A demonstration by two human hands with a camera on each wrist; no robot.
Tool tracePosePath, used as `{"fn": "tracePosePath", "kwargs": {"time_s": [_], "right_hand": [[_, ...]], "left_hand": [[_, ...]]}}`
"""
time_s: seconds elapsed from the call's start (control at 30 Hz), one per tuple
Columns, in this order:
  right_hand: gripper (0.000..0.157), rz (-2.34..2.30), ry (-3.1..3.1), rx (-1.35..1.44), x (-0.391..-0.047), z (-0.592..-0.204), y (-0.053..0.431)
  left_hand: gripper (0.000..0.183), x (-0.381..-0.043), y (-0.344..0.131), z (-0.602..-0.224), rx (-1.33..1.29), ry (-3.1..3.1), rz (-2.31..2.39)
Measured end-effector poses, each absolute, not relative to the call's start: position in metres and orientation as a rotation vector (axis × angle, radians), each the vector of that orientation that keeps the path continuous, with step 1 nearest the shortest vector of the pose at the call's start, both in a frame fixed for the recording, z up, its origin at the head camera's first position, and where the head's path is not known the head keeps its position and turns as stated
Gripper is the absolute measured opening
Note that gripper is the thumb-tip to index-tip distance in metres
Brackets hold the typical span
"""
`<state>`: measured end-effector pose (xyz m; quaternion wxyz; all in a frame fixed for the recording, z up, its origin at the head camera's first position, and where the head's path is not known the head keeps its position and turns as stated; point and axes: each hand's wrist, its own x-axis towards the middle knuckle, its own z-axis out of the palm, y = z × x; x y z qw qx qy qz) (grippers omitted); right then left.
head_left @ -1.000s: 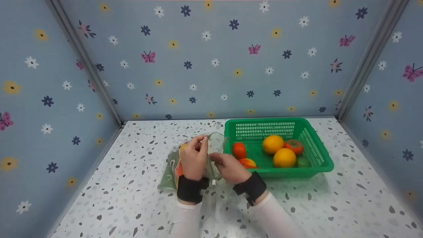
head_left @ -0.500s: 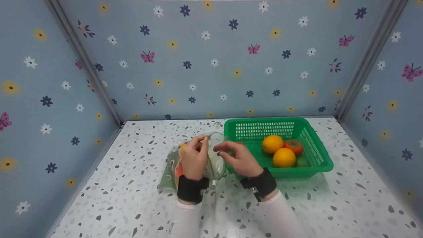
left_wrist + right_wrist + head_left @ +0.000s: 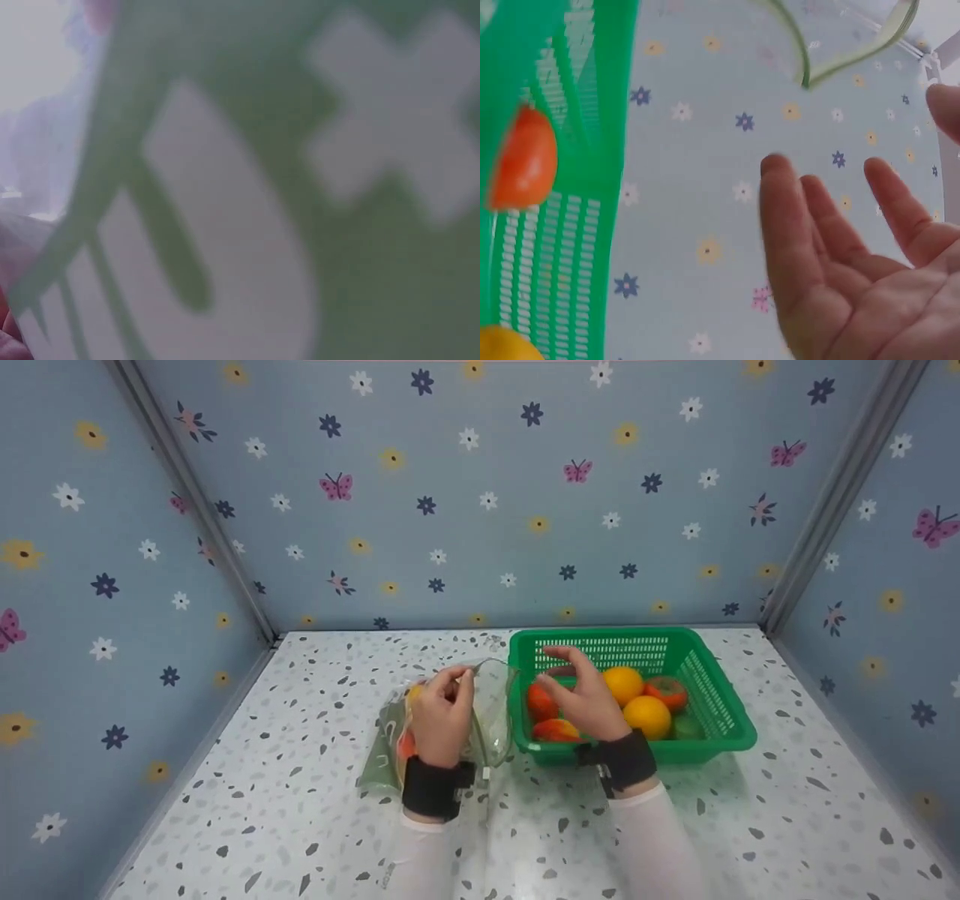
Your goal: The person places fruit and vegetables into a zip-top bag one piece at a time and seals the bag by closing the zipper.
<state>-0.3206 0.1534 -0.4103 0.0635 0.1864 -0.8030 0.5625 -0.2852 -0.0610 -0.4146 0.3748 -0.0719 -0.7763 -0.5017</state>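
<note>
My left hand (image 3: 442, 720) pinches the upper edge of a clear plastic bag with green print (image 3: 384, 757) between thumb and fingers. Orange and yellow shapes show inside the bag, partly behind that hand. Its green print with white marks (image 3: 405, 285) fills the left wrist view, blurred. My right hand (image 3: 592, 701) hovers over the left part of a green basket (image 3: 739, 720), fingers spread and holding nothing. Below it lie a red fruit (image 3: 540, 703) and a red-and-yellow fruit (image 3: 553, 730). In the right wrist view, the fingers (image 3: 784, 232) stand apart from the bag's edge.
Deeper in the basket are two round orange fruits (image 3: 647, 717), a red-orange fruit with a dull top (image 3: 667, 694) and something green (image 3: 687, 727). A speckled white tabletop (image 3: 300, 825) carries everything. Flower-patterned walls (image 3: 480, 540) enclose it at the back and sides.
My right hand has left the bag's opening and moved right over the basket, its fingers spreading. My left hand keeps its hold on the bag and has hardly moved.
</note>
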Motion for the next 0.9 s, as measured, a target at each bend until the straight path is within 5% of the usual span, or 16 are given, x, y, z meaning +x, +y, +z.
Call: {"fn": "tracePosePath", "kwargs": {"time_s": [0.37, 0.9], "right_hand": [[0.062, 1.309, -2.787, 0.232, -0.375, -0.395, 0.188], [0.074, 0.968, -3.121, -0.025, -0.425, -0.435, 0.219]], "left_hand": [[0.016, -0.284, -0.061, -0.416, -0.190, -1.988, -1.292], [0.014, -0.284, -0.059, -0.414, -0.171, -2.026, -1.296]]}}
